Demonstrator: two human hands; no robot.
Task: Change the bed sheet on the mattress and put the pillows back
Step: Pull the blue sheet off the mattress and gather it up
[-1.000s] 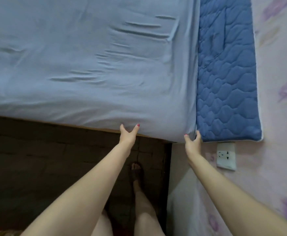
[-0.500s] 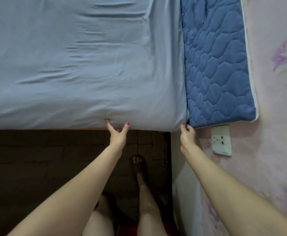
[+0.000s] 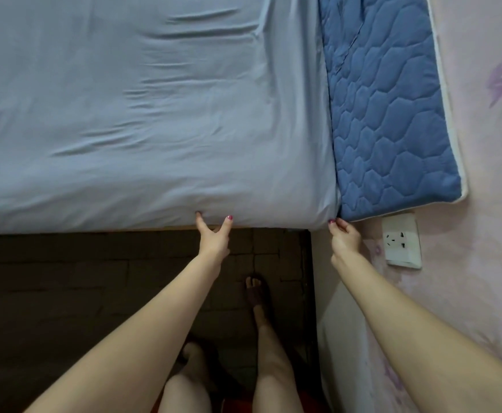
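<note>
We look down on a light blue bed sheet (image 3: 142,114) spread over the mattress, with shallow creases running across its middle and its near edge hanging over the side above the dark tiled floor (image 3: 80,293). Our left hand (image 3: 213,238) reaches to that near edge, thumb and forefinger spread wide apart and their tips touching the sheet's lower hem; we cannot tell whether the other fingers are tucked beneath. Below, a bare foot (image 3: 255,289) stands on the floor. At the sheet's corner our right hand (image 3: 344,238) pinches the fabric, fingers curled together on it. Just beside that corner lies a darker blue quilted pad (image 3: 389,114), set against the pink floral wall (image 3: 482,174), where a white socket (image 3: 401,240) sits beneath the pad.
</note>
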